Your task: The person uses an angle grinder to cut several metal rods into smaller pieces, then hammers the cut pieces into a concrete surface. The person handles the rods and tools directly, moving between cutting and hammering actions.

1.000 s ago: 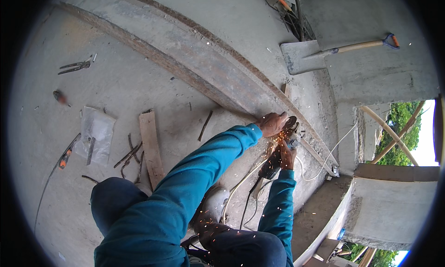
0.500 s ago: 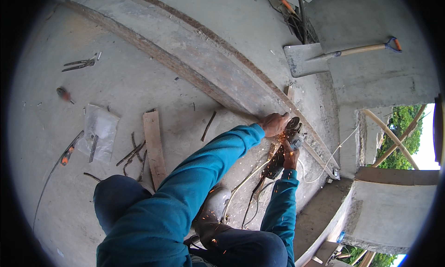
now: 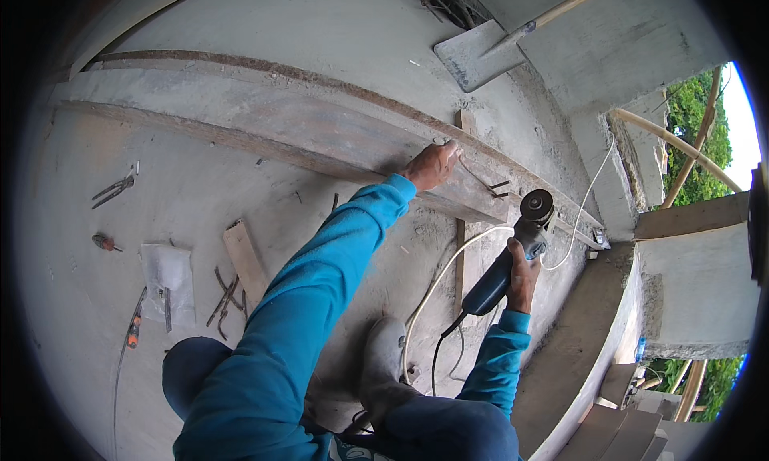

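Observation:
My right hand (image 3: pixel 522 277) grips an angle grinder (image 3: pixel 495 281) with a dark body; its round disc (image 3: pixel 537 205) points up and away, with no sparks about it. To the left, my left hand (image 3: pixel 432 165) is closed over the long, dusty steel-like beam (image 3: pixel 320 128). A thin bent rod (image 3: pixel 477 175) runs from its fingers toward the beam's near right end; the fingers partly hide it. Two short dark rod pieces (image 3: pixel 501 189) lie or stick out by that end. The grinder's black cord (image 3: pixel 436 353) hangs down between my legs.
A shovel (image 3: pixel 479 54) lies beyond the beam. Pincers (image 3: pixel 114 190), a screwdriver-like tool (image 3: pixel 105 242), a plastic bag (image 3: pixel 168 285), bent rods (image 3: pixel 227 301) and a board (image 3: pixel 247 261) are on the floor at left. A pale cable (image 3: pixel 436 281) loops near my boot (image 3: pixel 383 353).
Sparks have stopped. The grinder has come away from my left hand, toward the right, disc turned up. My left hand has moved left and away along the beam. The view has also shifted.

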`<state>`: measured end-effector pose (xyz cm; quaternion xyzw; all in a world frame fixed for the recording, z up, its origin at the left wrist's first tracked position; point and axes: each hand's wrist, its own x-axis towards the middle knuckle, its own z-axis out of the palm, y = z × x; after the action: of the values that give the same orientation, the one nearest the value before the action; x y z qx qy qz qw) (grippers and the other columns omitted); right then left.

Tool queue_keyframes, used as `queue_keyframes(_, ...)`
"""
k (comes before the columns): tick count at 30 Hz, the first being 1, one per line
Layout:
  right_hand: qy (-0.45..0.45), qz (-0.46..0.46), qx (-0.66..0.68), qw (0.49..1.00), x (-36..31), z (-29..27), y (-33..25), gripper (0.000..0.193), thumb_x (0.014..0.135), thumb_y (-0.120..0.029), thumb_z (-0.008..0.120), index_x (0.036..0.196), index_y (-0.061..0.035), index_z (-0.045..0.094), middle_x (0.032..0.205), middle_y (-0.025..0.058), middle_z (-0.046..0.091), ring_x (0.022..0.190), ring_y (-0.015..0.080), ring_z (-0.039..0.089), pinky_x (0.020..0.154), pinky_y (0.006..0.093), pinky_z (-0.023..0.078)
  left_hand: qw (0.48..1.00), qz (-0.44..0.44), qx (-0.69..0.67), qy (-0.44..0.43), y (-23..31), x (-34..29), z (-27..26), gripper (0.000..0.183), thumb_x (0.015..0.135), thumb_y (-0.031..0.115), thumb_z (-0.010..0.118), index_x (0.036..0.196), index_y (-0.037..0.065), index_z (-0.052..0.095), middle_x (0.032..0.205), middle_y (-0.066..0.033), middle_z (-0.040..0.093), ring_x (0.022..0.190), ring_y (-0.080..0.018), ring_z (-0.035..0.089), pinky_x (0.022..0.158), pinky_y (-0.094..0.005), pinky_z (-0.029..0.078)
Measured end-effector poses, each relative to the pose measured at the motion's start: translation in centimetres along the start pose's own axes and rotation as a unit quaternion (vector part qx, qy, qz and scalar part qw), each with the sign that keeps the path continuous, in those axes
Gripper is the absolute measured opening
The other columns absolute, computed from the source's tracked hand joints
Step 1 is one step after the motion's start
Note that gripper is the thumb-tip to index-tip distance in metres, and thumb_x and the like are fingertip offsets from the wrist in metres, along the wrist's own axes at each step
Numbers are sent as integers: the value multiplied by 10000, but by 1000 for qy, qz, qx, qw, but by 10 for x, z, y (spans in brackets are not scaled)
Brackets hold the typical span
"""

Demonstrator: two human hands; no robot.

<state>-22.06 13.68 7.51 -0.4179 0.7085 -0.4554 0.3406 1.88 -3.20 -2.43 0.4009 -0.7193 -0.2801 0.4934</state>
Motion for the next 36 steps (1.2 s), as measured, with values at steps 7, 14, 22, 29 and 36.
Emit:
queue_keyframes(7,9,37,22,999,-14,-30,31,456,820,-277,739,1165,-18,590,975,38,601,839,126,545,757,300,454,916,-322,-162,-176,-37,72,-22,333,974,329,501,938,26,635,600,-122,554,458,-278,538,446,-427,419)
queue_keyframes(14,20,73,81,994,-20,-34,46,393,833,-277,732,1102,-26,593,915,31,597,783,133,564,701,296,467,718,-556,-417,-39,-41,82,-25,278,1002,171,503,959,-96,566,581,44,342,438,-53,253,390,-229,216)
queue_keyframes(22,37,87,133,987,-25,-31,60,363,833,-260,726,1070,-27,579,839,43,602,702,146,594,622,299,487,914,-228,-20,334,24,-107,-3,409,1018,384,504,925,26,679,604,-12,477,513,-108,437,476,-306,378)
queue_keyframes(29,21,73,147,986,-28,-21,56,369,829,-264,727,1067,-26,575,829,60,608,670,167,620,595,310,510,968,-197,83,133,114,-137,-157,371,989,348,573,829,24,658,574,-75,442,539,-119,401,491,-316,319)
queue_keyframes(36,-9,75,128,989,-35,5,42,409,816,-289,737,1083,-24,577,850,62,608,684,165,611,610,303,498,855,-270,424,-130,191,-123,-229,277,932,229,622,767,7,622,648,-202,577,551,-347,539,554,-452,427)
